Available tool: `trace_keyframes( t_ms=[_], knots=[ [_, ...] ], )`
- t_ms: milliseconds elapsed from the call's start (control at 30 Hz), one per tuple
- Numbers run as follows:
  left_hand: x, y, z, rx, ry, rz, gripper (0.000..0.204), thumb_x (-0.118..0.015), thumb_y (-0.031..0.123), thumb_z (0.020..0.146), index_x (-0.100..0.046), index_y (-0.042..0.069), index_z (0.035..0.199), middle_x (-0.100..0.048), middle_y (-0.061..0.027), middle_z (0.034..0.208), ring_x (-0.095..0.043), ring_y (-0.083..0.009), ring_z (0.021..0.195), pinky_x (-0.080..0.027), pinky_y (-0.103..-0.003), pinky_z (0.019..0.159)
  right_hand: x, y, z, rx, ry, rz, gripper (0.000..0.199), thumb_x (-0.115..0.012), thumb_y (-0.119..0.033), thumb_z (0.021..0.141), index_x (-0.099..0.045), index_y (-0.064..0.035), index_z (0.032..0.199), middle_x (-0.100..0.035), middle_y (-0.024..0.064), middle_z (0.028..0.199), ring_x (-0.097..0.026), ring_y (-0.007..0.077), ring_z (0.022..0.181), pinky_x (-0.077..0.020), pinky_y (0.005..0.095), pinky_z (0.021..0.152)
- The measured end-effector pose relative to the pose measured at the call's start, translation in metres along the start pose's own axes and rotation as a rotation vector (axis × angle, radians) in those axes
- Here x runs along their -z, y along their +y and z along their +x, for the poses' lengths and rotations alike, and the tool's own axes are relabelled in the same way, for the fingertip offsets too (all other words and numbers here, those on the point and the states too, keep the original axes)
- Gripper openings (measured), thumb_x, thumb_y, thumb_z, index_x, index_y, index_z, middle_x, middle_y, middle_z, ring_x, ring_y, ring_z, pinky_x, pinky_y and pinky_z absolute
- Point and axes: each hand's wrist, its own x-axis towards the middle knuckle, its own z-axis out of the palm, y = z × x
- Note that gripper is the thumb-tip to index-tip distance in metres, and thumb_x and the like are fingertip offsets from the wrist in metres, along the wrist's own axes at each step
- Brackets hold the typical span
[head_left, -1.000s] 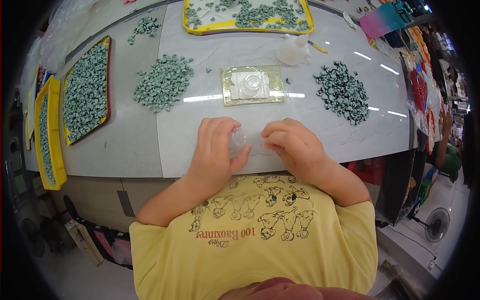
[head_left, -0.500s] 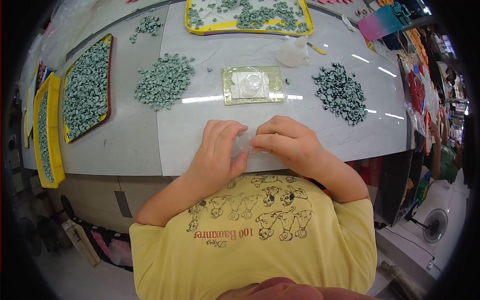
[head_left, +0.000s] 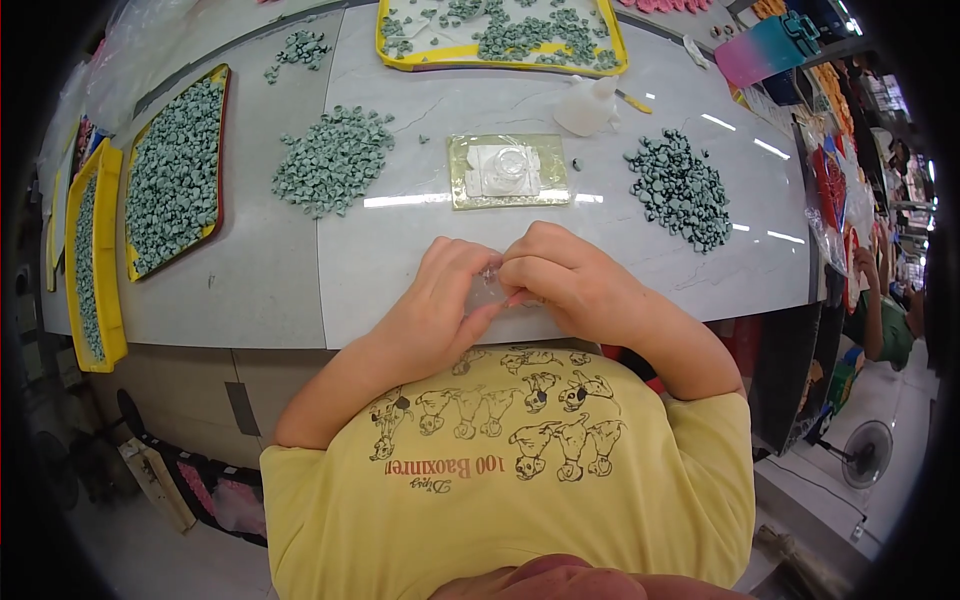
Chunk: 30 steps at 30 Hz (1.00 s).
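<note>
Fingers of left hand and right hand pinch small clear piece, possibly plastic.

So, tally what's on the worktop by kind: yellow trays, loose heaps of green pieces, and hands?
Yellow trays: 3
Loose green heaps: 3
Hands: 2, left hand, right hand
Total: 8

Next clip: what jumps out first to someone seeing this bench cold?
Two bare hands meet at the near table edge, the left hand and right hand pinching a small clear piece between them. Beyond them lies a yellowish pad with clear parts on it, flanked by heaps of grey-green pieces to the left and right.
</note>
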Motion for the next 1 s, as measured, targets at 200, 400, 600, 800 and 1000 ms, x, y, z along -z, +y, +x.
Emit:
trace_keyframes(
  t_ms=[200, 400, 600, 800, 1000],
  knots=[
    [-0.001, 0.006, -0.002, 0.026, 0.037, -0.037, 0.044, -0.064, 0.000, 0.075, -0.045, -0.001, 0.115, -0.050, -0.0155, 0.108, -0.047, -0.0335, 0.099, -0.040, -0.039, 0.086, 0.001, -0.003, -0.003, 0.044, 0.036, -0.066, 0.024, -0.062, 0.010, 0.068, -0.056, -0.0031, 0.086, -0.057, 0.0070, 0.084, -0.051, 0.0229, 0.077, -0.0449, 0.0304, 0.067],
    [0.006, 0.013, -0.003, 0.156, -0.069, -0.356, 0.042, -0.060, 0.008, 0.084, -0.045, 0.001, 0.123, -0.051, -0.0127, 0.109, -0.049, -0.0278, 0.099, -0.042, -0.034, 0.084, 0.005, -0.013, -0.008, -0.076, 0.113, 0.182, 0.021, -0.061, 0.012, 0.071, -0.054, -0.0024, 0.085, -0.055, 0.0072, 0.083, -0.052, 0.0224, 0.076, -0.0456, 0.0302, 0.066],
    [0.003, 0.014, -0.007, 0.247, -0.116, -0.411, 0.042, -0.059, 0.006, 0.086, -0.044, 0.001, 0.124, -0.052, -0.0124, 0.114, -0.053, -0.0231, 0.099, -0.043, -0.032, 0.085, 0.006, -0.018, -0.013, -0.170, 0.152, 0.261, 0.017, -0.059, 0.009, 0.076, -0.051, -0.0025, 0.085, -0.055, 0.0071, 0.083, -0.052, 0.0217, 0.076, -0.0447, 0.0291, 0.067],
    [-0.010, 0.013, -0.013, 0.252, 0.004, -0.554, 0.042, -0.059, 0.003, 0.086, -0.040, 0.001, 0.124, -0.052, -0.0112, 0.116, -0.054, -0.0202, 0.104, -0.043, -0.032, 0.091, 0.008, -0.019, -0.018, -0.251, 0.165, 0.307, 0.011, -0.055, 0.006, 0.083, -0.049, -0.0029, 0.084, -0.053, 0.0053, 0.084, -0.050, 0.0169, 0.075, -0.0432, 0.0264, 0.068],
    [-0.012, 0.017, -0.013, 0.263, 0.077, -0.577, 0.041, -0.062, -0.001, 0.082, -0.043, 0.003, 0.118, -0.052, -0.0106, 0.114, -0.054, -0.0205, 0.098, -0.045, -0.031, 0.085, 0.018, -0.019, -0.027, -0.388, 0.351, 0.461, 0.005, -0.054, 0.002, 0.088, -0.052, -0.0017, 0.087, -0.055, 0.0035, 0.087, -0.052, 0.0102, 0.076, -0.0448, 0.0238, 0.068]
  ],
)
